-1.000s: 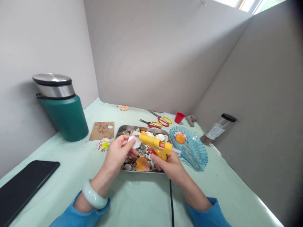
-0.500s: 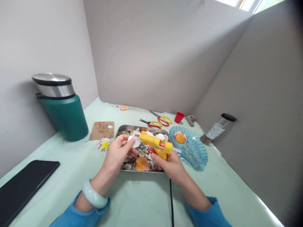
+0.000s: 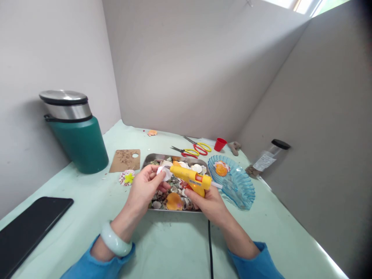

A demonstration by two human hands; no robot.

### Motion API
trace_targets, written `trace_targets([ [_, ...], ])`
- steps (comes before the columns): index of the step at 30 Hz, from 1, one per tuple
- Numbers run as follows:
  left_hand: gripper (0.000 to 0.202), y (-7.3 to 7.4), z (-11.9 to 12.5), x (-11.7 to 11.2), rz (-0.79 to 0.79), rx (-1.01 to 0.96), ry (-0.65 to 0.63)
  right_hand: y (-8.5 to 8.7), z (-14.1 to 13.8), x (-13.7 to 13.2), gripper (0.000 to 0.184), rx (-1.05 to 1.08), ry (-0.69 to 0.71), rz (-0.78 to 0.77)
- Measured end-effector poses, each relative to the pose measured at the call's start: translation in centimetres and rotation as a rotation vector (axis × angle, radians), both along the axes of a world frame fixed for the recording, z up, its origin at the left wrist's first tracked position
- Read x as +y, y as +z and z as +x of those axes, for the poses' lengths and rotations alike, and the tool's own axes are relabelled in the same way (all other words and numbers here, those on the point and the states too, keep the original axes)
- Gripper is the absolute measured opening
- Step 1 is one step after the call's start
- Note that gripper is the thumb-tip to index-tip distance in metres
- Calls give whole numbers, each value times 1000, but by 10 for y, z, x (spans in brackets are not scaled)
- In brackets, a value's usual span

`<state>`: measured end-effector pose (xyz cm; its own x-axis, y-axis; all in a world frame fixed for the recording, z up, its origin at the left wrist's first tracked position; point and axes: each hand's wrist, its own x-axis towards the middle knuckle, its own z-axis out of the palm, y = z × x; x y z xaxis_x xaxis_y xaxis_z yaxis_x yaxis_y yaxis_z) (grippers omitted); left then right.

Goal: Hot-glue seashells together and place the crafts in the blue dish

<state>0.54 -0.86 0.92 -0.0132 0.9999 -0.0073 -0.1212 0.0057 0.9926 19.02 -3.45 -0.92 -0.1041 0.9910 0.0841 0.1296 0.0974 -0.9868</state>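
Observation:
Between the thumb and fingers of my left hand is a white shell, held above the metal tray. My right hand grips a yellow hot glue gun by its handle. The gun's nozzle points left and sits at the face of the white shell; whether it touches I cannot tell. A clear glue stick pokes out of the gun's rear. Below both hands, the metal tray is filled with shells of many sorts, among them an orange shell near its front edge.
To the right lies a blue shell-shaped dish with an orange shell piece. Behind the tray are two pairs of scissors and a red cup. Leftward stand a green bottle, a brown board and a phone.
The glue gun has shifted very slightly left toward the white shell. Otherwise both hands keep their places and holds.

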Motion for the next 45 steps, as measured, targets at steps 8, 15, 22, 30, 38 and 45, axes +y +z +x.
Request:
trace_targets([
  [8, 29, 2, 0, 0, -6, 3, 4, -4, 1, 1, 25, -15, -17, -7],
  [15, 29, 3, 1, 0, -9, -18, -13, -4, 1, 1, 28, -11, -38, -24],
  [22, 31, 1, 0, 0, -8, -52, -17, -2, -1, 0, 24, -12, -21, 20],
  [30, 29, 1, 0, 1, -6, -41, -25, -4, 0, 0, 24, 4, -21, -16],
  [38, 32, 4, 0, -2, -24, -43, -25, -3, 2, 1, 30, 3, -27, -28],
  [45, 34, 5, 1, -2, -26, -24, -25, -3, 0, 1, 32, 11, -42, -39],
])
